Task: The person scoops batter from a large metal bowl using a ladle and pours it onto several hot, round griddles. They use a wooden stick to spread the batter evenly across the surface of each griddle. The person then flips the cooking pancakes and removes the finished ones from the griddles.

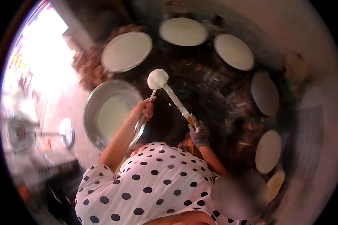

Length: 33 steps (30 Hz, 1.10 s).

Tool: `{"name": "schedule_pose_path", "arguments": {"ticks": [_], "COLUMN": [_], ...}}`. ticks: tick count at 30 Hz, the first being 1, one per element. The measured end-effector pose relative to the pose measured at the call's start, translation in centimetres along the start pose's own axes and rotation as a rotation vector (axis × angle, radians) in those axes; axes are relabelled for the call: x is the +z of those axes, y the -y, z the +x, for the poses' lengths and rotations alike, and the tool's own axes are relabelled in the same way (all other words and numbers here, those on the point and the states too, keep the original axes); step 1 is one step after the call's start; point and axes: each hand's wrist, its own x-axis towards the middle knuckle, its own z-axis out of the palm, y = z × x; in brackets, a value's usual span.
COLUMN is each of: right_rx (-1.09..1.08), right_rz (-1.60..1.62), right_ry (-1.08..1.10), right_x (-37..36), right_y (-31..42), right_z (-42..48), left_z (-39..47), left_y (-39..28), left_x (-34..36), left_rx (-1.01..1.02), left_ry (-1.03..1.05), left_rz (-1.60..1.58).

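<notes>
My bare left hand (pixel 144 110) grips the thin handle of a ladle (pixel 157 79). Thick white batter fills and coats its round bowl. My right hand (pixel 198 131), in a grey knitted glove, holds a batter-smeared wooden stick (pixel 176 100). The stick's far end meets the ladle bowl's edge, and a thread of batter hangs from it. Below and to the left of the ladle, a wide metal basin (pixel 90 108) holds pale liquid batter (pixel 112 116). My left forearm passes over its right side.
Around a dark, blurred middle area stand several round pale-topped discs (pixel 183 31), perhaps pans, and a darker one (pixel 264 94). Brown lumpy objects (pixel 88 70) are heaped at the upper left. A pedestal fan (pixel 21 133) is on the left. A blurred oval (pixel 239 194) covers the lower right.
</notes>
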Motion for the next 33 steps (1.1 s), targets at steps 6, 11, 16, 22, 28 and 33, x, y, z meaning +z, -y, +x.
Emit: {"name": "schedule_pose_path", "arguments": {"ticks": [6,11,16,22,28,33], "right_rx": [0.221,0.560,0.806,0.982,1.105,1.014], "right_rz": [-0.136,-0.371,-0.322,-0.247,-0.089,-0.029], "right_ry": [-0.370,-0.330,-0.544,-0.715,-0.564,-1.048], "right_x": [-7.4,-10.5,-21.9,-28.2,-24.4,-18.7], "right_y": [-9.8,-21.7,-27.5,-33.5,-38.1,-41.1], "right_z": [-3.3,-7.9,-12.6,-8.0,-5.9,-0.7], "left_z": [11.9,30.6,32.6,41.5,49.9,52.6], "left_y": [9.6,16.2,23.9,36.4,44.2,44.2], "left_x": [13.3,26.8,38.5,44.2,42.5,43.4], "left_rx": [-0.137,-0.791,-0.305,-0.401,-0.450,-0.165], "left_ry": [0.135,0.015,0.530,0.588,0.547,0.585], "left_rz": [0.461,-0.119,1.114,1.044,1.128,1.575]}}
